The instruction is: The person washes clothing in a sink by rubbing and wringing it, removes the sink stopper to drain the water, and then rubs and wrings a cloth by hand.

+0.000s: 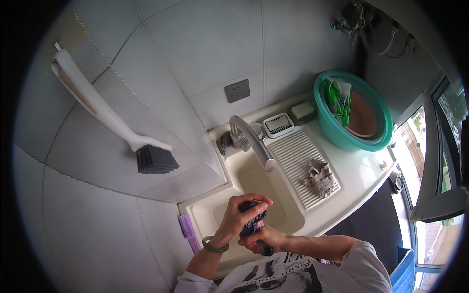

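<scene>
Over the sink basin [276,205], my left hand [243,214] wears a bracelet on its wrist and grips the upper end of a dark, bunched wet item [253,229], perhaps a brush with cloth. My right hand [265,238] closes around its lower part, and a dark rounded end shows below the fingers. Something pinkish shows between the hands. Ahead of them a curved metal faucet [253,141] arches over the basin. A crumpled greyish wet cloth [320,178] lies on the ribbed washboard [293,154] to the right of the basin.
A purple-handled brush [187,229] lies at the sink's left edge. Soap dishes [278,125] and a dark scouring pad [224,143] sit behind. A green basin [326,133] holding a green packet [339,99] stands back right. A white brush [110,113] hangs on the tiled wall.
</scene>
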A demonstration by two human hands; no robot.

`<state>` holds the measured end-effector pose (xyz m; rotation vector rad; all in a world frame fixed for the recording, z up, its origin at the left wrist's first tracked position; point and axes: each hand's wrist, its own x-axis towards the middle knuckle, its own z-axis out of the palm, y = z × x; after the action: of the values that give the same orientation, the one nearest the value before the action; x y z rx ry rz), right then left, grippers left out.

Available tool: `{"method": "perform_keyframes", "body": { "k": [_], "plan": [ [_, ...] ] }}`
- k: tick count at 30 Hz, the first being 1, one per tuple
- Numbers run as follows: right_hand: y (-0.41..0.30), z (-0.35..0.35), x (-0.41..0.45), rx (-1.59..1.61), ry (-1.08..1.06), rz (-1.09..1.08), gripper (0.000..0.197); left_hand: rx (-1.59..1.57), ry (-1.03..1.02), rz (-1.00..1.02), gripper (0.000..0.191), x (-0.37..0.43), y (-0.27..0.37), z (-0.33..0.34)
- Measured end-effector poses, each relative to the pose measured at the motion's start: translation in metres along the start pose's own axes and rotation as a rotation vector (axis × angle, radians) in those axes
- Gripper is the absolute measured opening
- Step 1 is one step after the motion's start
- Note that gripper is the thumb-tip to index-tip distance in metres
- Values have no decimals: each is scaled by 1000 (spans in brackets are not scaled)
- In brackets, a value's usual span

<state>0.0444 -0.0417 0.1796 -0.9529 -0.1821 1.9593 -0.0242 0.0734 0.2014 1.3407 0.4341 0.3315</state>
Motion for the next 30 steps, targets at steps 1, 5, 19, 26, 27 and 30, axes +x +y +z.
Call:
{"method": "perform_keyframes", "body": {
  "k": [1, 5, 19, 26, 27, 30],
  "plan": [
    [8, -5, 7, -5, 32, -66, 18, -3, -3, -13, 15, 1, -11, 0],
    [36, -35, 41, -75, 152, -186, 16, -36, 105, -197, 12, 5, -39, 3],
    [107, -106, 135, -313, 554, -334, 18, 485, 373, -44, 13, 18, -168, -17],
    [61, -96, 96, -86, 92, -30, 12, -32, 488, -215, 22, 16, -174, -36],
    [56, -96, 92, -48, 39, 1, 11, -70, 460, -145, 23, 18, -170, -36],
    [44, -91, 76, 135, -144, 57, 15, -147, 311, -173, 27, 14, -127, -34]
  ]
}}
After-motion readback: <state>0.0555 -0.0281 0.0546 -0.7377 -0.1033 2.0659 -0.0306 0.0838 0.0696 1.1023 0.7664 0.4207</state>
